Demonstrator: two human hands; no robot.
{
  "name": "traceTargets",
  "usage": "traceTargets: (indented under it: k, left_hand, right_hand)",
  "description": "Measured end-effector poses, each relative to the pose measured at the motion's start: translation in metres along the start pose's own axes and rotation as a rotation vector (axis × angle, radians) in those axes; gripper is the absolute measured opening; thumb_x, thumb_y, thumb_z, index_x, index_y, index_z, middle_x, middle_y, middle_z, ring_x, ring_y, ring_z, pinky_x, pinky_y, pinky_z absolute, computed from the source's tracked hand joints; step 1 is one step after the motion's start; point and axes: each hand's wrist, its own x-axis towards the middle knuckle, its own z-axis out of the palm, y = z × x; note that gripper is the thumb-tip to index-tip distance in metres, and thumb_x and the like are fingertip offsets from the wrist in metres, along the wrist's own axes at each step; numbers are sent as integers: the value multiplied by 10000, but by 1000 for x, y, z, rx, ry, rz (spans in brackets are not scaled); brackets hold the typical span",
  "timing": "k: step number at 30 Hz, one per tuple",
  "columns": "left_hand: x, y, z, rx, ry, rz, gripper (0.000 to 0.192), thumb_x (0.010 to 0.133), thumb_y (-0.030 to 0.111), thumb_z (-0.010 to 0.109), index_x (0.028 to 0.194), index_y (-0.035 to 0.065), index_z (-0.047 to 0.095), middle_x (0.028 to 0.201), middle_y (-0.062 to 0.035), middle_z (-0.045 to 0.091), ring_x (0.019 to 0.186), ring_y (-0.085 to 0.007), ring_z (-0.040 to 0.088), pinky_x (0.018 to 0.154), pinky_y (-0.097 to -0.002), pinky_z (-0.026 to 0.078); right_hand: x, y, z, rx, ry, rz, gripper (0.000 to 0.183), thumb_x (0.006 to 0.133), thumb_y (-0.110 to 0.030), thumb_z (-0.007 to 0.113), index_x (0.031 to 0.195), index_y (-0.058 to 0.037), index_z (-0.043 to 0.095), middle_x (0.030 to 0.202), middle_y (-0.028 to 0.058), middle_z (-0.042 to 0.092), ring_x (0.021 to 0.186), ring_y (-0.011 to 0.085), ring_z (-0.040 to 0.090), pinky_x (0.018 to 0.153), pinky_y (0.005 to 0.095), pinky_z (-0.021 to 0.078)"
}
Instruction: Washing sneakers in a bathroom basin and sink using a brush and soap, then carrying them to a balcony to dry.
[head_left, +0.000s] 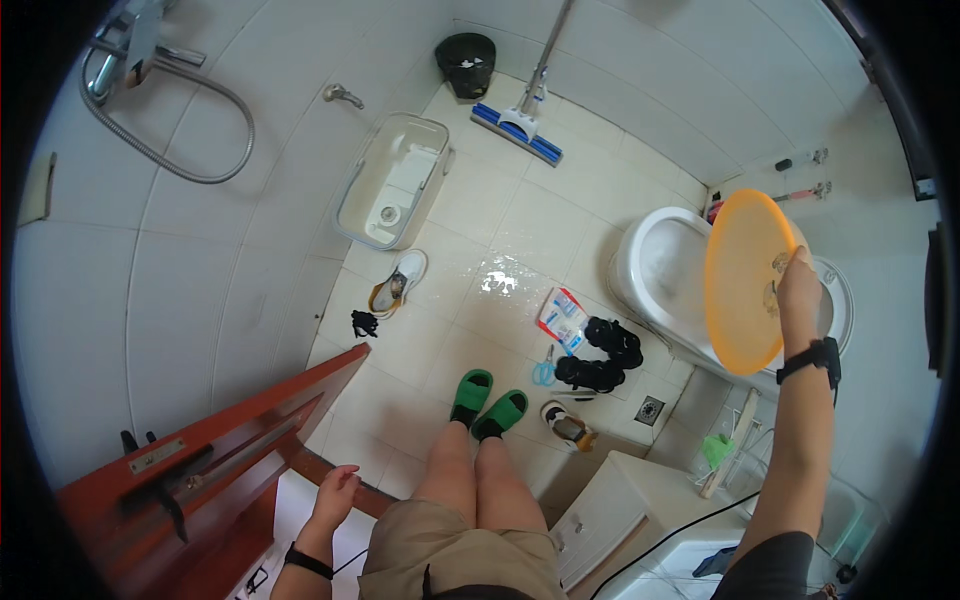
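Observation:
My right hand (799, 294) grips the rim of an orange plastic basin (742, 285), which is tilted on its side above the white toilet (667, 251). The basin hides much of the toilet's middle. My left hand (335, 493) hangs near the red wooden door (225, 420), holding nothing, fingers apart. On the tiles before my green slippers (474, 391) lie a pair of black shoes (600, 360), blue-handled scissors (545, 369) and a red-and-white plastic packet (562, 319) bearing writing.
A wet patch (501, 281) shines on the floor. A long grey bucket (394, 180) stands by the left wall, with a sponge mop (519, 129) and black-lined bin (466, 64) at the back. Single shoes lie left (397, 283) and right (568, 426). A white cabinet (600, 517) stands at right.

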Motion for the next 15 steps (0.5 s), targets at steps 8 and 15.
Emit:
traceTargets:
  k: [8,15]
  left_hand:
    - [-9,-36,-4,-94,41,-150,247,964,117,507,1181,9,555,960,-80,600,827,-166,627,673,-297,549]
    - [-13,-69,5,-67,10,-143,249,968,133,514,1194,31,544,1018,-92,578,842,-185,631,684,-308,562]
  right_hand:
    - [-40,-17,11,522,-113,-27,374,811,-160,565,1141,14,543,965,267,660,928,413,646,796,474,519]
    - [-133,-183,67,1010,-641,135,386,819,-154,574,1168,8,545,943,184,682,757,305,709,602,391,581]
